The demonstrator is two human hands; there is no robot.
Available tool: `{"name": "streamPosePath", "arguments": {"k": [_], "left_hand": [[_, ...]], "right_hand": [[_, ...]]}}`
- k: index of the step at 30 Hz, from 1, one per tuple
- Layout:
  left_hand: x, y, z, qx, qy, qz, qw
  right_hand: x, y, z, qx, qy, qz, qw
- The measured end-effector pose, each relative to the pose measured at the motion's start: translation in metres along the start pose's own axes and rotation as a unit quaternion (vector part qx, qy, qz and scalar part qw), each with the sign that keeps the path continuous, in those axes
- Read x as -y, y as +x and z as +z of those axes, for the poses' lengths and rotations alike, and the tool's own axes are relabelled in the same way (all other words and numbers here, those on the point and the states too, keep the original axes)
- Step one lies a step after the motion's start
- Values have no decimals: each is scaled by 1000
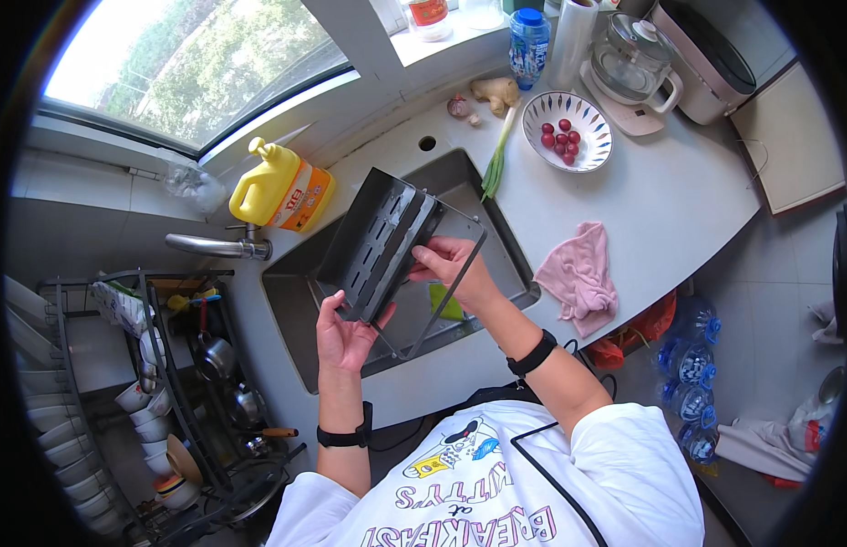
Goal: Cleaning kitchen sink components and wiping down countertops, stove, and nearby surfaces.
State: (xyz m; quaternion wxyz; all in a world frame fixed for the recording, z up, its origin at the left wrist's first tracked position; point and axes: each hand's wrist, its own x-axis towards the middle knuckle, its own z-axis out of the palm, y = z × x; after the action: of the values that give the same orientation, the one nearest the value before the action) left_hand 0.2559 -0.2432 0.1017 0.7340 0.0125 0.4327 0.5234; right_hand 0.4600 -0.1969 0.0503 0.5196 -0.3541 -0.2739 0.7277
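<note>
Over the grey kitchen sink [492, 184], a black slotted metal rack [375, 246] with a thin looped frame is held tilted. My left hand [348, 331] grips its lower end, thumb on the near corner. My right hand [447, 267] reaches through the loop and pinches the rack's right side. The rack looks wet. A green sponge or cloth [447, 304] lies in the sink below it, partly covered by the frame. To the sink's left are a steel faucet [218, 246] and a yellow detergent jug [280, 188].
Right of the sink lie a green onion [499, 157], a patterned bowl [533, 140] of red fruit and a crumpled pink cloth [581, 280]. Ginger [495, 92], garlic [459, 107] and a glass kettle [628, 65] stand farther back. A black dish rack [146, 308] holds bowls at left.
</note>
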Motion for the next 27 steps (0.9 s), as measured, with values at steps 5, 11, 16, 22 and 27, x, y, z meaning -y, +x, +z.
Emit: {"name": "streamPosePath", "arguments": {"k": [5, 11, 16, 22, 27], "left_hand": [[2, 1, 1, -4, -9, -1, 1000], [4, 1, -1, -5, -4, -5, 1000], [3, 2, -7, 11, -25, -28, 999], [4, 3, -7, 23, -11, -24, 999], [4, 3, -9, 27, -15, -32, 999]], "right_hand": [[-1, 3, -1, 2, -30, 6, 1000], [-9, 5, 2, -5, -3, 6, 1000], [-8, 5, 3, -13, -16, 20, 1000], [-6, 2, 5, -31, -2, -5, 999], [-7, 1, 5, -50, -5, -5, 999]]}}
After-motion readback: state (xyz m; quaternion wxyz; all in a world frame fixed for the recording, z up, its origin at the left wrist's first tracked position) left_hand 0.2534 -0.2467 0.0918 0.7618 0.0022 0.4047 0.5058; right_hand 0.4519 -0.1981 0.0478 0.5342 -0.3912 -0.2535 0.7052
